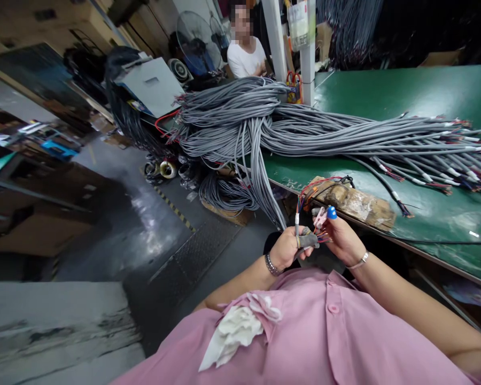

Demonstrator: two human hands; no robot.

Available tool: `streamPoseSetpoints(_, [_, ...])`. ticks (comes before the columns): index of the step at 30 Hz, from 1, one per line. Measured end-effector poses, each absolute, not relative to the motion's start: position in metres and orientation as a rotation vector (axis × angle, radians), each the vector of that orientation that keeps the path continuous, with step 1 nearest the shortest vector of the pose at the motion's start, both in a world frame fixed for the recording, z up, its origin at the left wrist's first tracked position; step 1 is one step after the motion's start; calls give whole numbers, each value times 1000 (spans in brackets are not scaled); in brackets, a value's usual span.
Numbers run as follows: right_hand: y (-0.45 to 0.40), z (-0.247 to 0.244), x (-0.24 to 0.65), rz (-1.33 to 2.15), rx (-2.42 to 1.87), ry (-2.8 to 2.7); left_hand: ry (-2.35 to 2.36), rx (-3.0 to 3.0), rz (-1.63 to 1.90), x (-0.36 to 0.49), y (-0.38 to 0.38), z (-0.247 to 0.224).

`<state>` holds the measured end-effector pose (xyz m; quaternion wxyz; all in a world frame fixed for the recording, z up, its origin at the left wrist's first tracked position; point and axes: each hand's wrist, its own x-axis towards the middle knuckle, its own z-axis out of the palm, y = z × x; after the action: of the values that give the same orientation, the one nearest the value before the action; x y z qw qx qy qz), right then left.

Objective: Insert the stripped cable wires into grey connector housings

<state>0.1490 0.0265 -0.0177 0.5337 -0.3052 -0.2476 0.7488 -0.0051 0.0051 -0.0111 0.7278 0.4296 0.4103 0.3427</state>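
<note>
Currently | gray cable end [307, 241] | between the hands [284, 249] | gripped by left

From my chest [304, 331], my left hand [285, 249] curls at eleven o'clock, my right hand [348, 241] sits thumb-up at one, both forearms [411, 299] slanting inward.

A green-topped workbench [401, 92] stretches across the right, a white post [308, 75] rising toward its far left. Light glares off the grey floor [114, 184] at left, crossed by yellow-and-black tape [174, 208]; a caged fan [198, 41] stands far back.
</note>
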Motion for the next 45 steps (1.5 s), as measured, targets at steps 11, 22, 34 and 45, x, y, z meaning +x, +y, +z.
streamPoseSetpoints(11, [24, -11, 157, 1908, -717, -543, 981, 971, 836, -7, -12, 0])
streamPoseSetpoints(22, [19, -6, 157, 1766, -806, -730, 1008, 954, 917, 4, -8, 8])
streamPoseSetpoints(34, [19, -16, 156, 1610, -885, -728, 999, 942, 915, 0, -6, 4])
streamPoseSetpoints(45, [29, -20, 151, 1748, -815, -619, 1016, 964, 878, -1, -5, -1])
